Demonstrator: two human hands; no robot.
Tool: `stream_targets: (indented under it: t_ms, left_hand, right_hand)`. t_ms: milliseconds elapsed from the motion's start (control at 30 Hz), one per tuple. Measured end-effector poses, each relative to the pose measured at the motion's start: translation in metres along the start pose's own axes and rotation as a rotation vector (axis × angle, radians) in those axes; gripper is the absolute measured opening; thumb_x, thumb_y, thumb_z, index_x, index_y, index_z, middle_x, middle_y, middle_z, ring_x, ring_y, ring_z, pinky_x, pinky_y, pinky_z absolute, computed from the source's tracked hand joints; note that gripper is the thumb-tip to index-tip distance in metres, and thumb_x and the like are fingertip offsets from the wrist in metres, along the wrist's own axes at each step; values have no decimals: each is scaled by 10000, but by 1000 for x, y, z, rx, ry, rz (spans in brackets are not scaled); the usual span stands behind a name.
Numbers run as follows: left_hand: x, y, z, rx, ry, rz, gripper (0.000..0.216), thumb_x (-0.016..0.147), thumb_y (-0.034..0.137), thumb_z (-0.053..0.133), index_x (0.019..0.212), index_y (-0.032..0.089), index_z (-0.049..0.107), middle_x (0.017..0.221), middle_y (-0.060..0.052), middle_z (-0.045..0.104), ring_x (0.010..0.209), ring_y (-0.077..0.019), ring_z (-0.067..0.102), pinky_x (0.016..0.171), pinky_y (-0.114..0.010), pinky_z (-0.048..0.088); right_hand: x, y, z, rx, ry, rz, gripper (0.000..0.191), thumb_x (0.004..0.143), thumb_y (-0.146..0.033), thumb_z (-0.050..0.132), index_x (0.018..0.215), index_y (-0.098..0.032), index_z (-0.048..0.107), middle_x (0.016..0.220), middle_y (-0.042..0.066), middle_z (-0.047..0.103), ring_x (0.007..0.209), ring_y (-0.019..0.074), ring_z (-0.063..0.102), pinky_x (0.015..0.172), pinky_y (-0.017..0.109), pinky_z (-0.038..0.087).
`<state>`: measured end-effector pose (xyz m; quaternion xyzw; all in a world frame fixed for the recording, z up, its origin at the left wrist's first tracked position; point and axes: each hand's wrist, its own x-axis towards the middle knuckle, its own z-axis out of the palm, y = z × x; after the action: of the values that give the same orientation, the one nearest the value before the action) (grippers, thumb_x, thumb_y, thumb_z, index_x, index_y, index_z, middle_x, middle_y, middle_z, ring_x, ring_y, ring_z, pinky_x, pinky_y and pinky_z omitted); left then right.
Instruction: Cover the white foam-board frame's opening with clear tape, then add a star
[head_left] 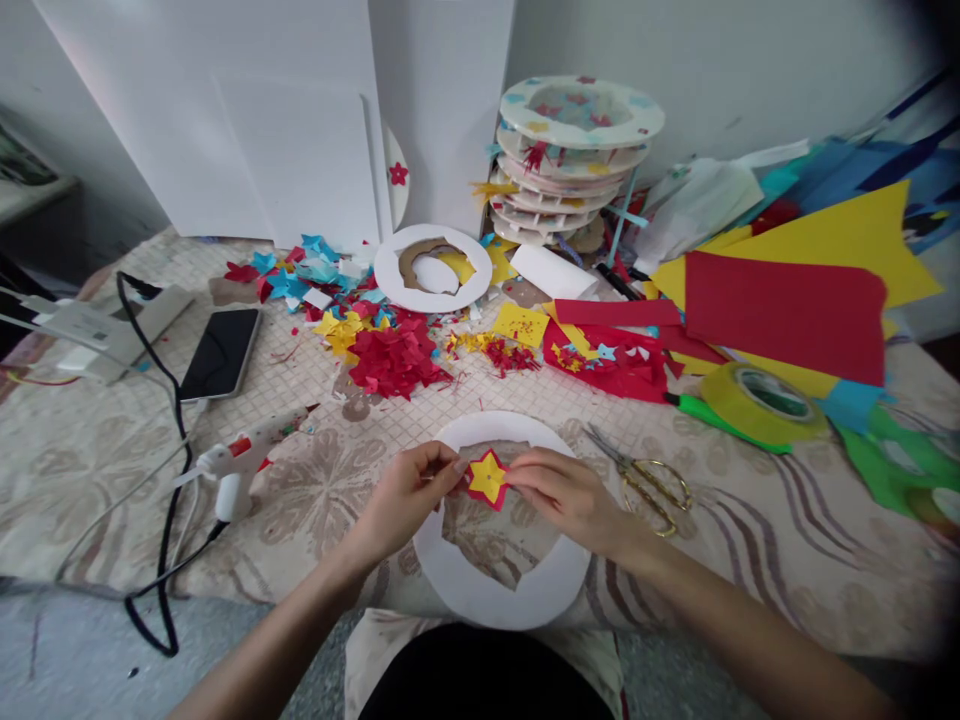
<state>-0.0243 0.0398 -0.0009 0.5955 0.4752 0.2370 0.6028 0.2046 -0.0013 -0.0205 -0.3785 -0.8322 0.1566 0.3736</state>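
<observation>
A layered paper star (489, 479), yellow on a larger red one with a small dot at its centre, is pinched between my two hands. My left hand (412, 490) grips its left side with thumb and fingers. On the opposite side, the fingertips of my right hand (566, 493) are closed on a red point. Below the star lies a white ring (499, 600) with a jagged inner edge, flat at the table's front edge. Gold-handled scissors (641, 478) rest just right of the ring.
A glue gun (244, 455) with a looping cable lies left, near a phone (221, 352). Behind are red paper stars (397, 357), another white ring (390, 270) and stacked decorated rings (581, 115). Red paper (784, 315) and a tape roll (765, 400) occupy the right.
</observation>
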Motion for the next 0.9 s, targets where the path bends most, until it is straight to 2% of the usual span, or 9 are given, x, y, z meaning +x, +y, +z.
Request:
stream_targets:
  t_ms: [133, 200, 333, 467, 600, 733, 900]
  left_hand:
    - [-2, 0, -10, 252, 207, 103, 162, 856, 313, 580, 800, 182, 656, 706, -4, 661, 612, -131, 558, 564, -238, 410]
    - [-4, -2, -13, 331, 245, 128, 128, 860, 272, 577, 812, 187, 659, 713, 1, 668, 600, -127, 556, 560, -237, 410]
    - [-7, -9, -13, 470, 253, 242, 78, 865, 200, 584, 869, 189, 661, 790, -18, 676, 683, -143, 595, 606, -248, 448]
    - [-9, -23, -6, 606, 258, 499, 121, 846, 141, 637, 956, 184, 663, 910, -49, 657, 846, -177, 607, 723, -288, 492]
    - [-11, -32, 0, 764, 273, 712, 120, 877, 159, 627, 992, 179, 656, 906, -58, 643, 846, -183, 574, 739, -307, 489]
    - [-12, -33, 3, 937, 300, 801, 114, 917, 149, 562, 979, 189, 650, 882, -48, 656, 824, -183, 564, 740, -330, 451]
    - [-9, -31, 3, 983, 244, 841, 167, 948, 142, 495, 995, 182, 651, 884, -44, 657, 843, -186, 552, 766, -342, 424]
  right_hand:
    - [-5, 6, 0, -45, 24, 50, 208, 922, -114, 537, 1052, -244, 634, 932, 42, 659, 847, 157, 641, 741, 300, 555]
    - [-6, 8, 1, -71, 48, 67, 200, 914, -104, 538, 1019, -240, 641, 917, 43, 627, 816, 149, 622, 703, 285, 543]
    - [-2, 7, 2, -170, 29, 9, 201, 903, -61, 524, 975, -201, 650, 871, 52, 585, 774, 146, 582, 654, 267, 509]
    - [5, 6, 3, -226, -30, -66, 191, 909, -54, 509, 928, -168, 661, 829, 59, 588, 746, 150, 548, 642, 273, 483]
    - [9, 6, 5, -232, -50, -85, 199, 923, -69, 495, 899, -171, 664, 825, 59, 598, 736, 149, 536, 634, 275, 475]
    - [10, 7, 7, -236, -61, -90, 206, 929, -82, 491, 863, -170, 666, 819, 63, 601, 731, 155, 531, 634, 290, 476]
    - [10, 9, 10, -232, -76, -79, 236, 940, -100, 472, 844, -179, 673, 806, 64, 596, 731, 165, 524, 631, 298, 470]
